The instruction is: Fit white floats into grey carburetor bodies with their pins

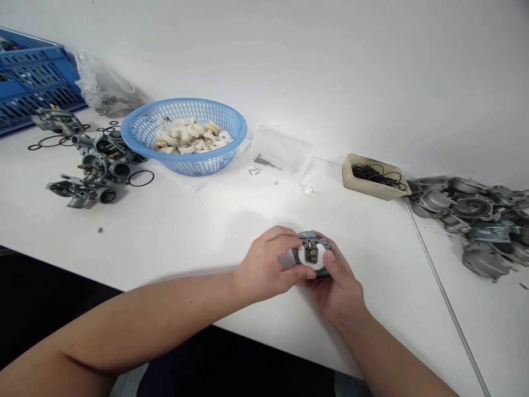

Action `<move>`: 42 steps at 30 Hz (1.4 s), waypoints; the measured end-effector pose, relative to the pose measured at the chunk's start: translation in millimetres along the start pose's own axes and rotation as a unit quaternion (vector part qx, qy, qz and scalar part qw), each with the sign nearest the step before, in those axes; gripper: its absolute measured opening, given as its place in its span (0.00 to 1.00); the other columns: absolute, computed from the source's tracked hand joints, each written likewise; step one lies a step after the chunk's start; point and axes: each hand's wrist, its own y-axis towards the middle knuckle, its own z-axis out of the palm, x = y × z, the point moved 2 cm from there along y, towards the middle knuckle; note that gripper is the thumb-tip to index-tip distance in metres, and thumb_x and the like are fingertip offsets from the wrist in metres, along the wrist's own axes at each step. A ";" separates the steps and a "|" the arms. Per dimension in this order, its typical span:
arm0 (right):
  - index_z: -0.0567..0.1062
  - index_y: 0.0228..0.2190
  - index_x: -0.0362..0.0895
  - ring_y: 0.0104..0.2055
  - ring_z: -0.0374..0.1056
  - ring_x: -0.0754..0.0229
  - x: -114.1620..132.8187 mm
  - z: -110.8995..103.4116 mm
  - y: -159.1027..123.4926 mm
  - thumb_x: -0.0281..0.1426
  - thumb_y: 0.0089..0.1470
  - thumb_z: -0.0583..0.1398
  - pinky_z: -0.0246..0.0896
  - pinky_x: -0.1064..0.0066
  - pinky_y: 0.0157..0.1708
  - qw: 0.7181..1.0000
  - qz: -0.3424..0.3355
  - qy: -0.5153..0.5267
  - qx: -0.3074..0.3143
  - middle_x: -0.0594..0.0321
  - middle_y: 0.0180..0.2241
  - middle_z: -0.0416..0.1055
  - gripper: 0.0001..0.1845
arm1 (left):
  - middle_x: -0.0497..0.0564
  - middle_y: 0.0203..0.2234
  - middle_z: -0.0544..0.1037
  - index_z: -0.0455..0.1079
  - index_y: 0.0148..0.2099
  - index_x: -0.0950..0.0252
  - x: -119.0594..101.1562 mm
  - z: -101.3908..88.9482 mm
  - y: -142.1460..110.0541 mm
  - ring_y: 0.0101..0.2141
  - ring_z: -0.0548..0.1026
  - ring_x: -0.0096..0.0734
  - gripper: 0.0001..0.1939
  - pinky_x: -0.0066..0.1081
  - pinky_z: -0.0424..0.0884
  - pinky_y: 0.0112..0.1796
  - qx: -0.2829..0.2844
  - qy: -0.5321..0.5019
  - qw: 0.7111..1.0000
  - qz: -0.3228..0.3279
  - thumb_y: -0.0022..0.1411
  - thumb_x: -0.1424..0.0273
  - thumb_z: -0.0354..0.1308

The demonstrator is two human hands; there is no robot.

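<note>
Both hands hold one grey metal carburetor body (313, 252) with a white float and brass parts showing on top, just above the white table (198, 220) near its front edge. My left hand (266, 270) curls round its left side, fingers closed on it. My right hand (339, 286) grips its right and lower side, thumb pressed against the rim.
A blue basket (184, 135) of white floats stands at the back left. Carburetor bodies (93, 165) and black O-rings (140, 178) lie left of it, beside a blue crate (28, 77). A clear tray (283, 151) with pins, a beige tray (374, 175) of black rings and a pile of metal covers (475, 218) sit right.
</note>
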 end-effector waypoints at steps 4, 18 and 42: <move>0.73 0.42 0.51 0.34 0.66 0.59 1.1 2.3 -2.8 0.41 0.46 0.67 0.70 0.66 0.29 1.000 -0.003 0.000 -0.024 0.63 0.39 0.68 0.21 | 0.56 0.36 0.79 0.72 0.40 0.65 -1.9 -1.4 0.4 0.38 0.78 0.36 0.19 0.34 0.78 0.38 0.007 0.012 1.000 0.011 0.51 0.58 0.67; 0.72 0.45 0.52 0.35 0.67 0.59 -1.1 1.6 -4.8 0.37 0.44 0.68 0.67 0.67 0.31 1.000 0.008 -0.006 -0.009 0.62 0.39 0.70 0.25 | 0.57 0.36 0.78 0.72 0.40 0.66 -7.0 -2.6 -2.6 0.39 0.77 0.38 0.17 0.35 0.77 0.39 0.000 0.028 1.000 -0.003 0.47 0.65 0.67; 0.70 0.46 0.54 0.38 0.70 0.58 -0.8 -2.0 -2.8 0.36 0.48 0.67 0.70 0.65 0.36 0.997 -0.016 -0.075 0.007 0.64 0.39 0.70 0.23 | 0.54 0.36 0.76 0.71 0.34 0.64 -10.9 -0.3 -1.3 0.36 0.73 0.38 0.09 0.36 0.73 0.36 0.043 0.044 0.995 -0.072 0.49 0.66 0.60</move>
